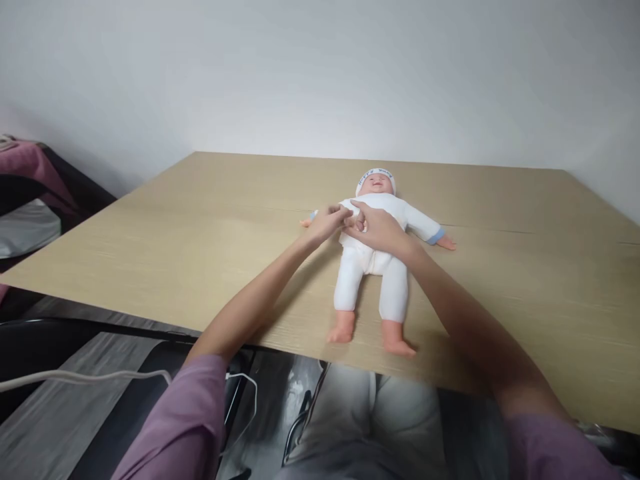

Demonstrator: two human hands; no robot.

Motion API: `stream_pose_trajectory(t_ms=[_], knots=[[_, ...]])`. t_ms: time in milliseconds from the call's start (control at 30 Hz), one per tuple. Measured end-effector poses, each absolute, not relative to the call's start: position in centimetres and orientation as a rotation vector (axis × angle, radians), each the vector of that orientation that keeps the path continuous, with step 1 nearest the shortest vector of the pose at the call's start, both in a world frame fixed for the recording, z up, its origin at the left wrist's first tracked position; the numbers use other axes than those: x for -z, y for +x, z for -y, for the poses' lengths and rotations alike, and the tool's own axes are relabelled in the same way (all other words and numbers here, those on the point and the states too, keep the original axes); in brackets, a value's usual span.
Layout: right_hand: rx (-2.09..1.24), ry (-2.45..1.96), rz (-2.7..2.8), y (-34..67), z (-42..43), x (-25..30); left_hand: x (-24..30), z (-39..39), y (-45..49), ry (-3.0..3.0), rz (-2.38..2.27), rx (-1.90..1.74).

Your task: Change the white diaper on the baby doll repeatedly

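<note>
A baby doll (393,287) lies face up on the table, its feet toward me. It wears a white long-sleeved shirt (383,201) with blue cuffs, white pants and a white headband (376,172) with dark lettering. Both my hands meet over the doll's chest, at the shirt's left side. The fingers of my left hand (327,223) are pinched together. Close against it, my right hand (381,230) has its fingers curled, the thumb side up. What lies between the fingertips is too small and covered to make out. The doll's arms are spread outward.
The wide wooden table (200,247) reaches back to a pale wall (320,80). Pink and black items (30,167) stand beyond its left edge. A white cable (85,378) runs near my left sleeve, above dark seating. My legs are below the table's front edge.
</note>
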State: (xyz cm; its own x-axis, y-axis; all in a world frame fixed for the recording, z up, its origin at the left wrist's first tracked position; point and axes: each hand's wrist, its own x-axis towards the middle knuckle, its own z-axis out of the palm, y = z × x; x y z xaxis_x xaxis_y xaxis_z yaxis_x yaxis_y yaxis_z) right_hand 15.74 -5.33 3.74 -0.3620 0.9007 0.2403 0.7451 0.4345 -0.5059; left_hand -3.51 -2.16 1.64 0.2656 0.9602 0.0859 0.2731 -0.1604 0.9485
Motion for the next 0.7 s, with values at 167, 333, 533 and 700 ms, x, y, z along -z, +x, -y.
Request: stream_pose_trajectory(t_ms=[167,333,533,700], knots=[[-0.3,-1.494,2.157,15.2,5.5,-3.5,-1.3,2.9,-1.0,1.686,-0.984,-0.98],[-0.315,-1.464,2.127,15.0,5.4,-3.2,0.1,2.4,-2.6,1.678,-0.851,-1.002],[-0.523,-1.402,1.978,15.4,5.6,-3.8,3.9,1.0,-3.4,1.601,-0.955,-1.261],[-0.579,-1.368,1.918,15.4,6.3,-4.3,4.9,1.2,-3.2,1.672,-0.868,-1.239]])
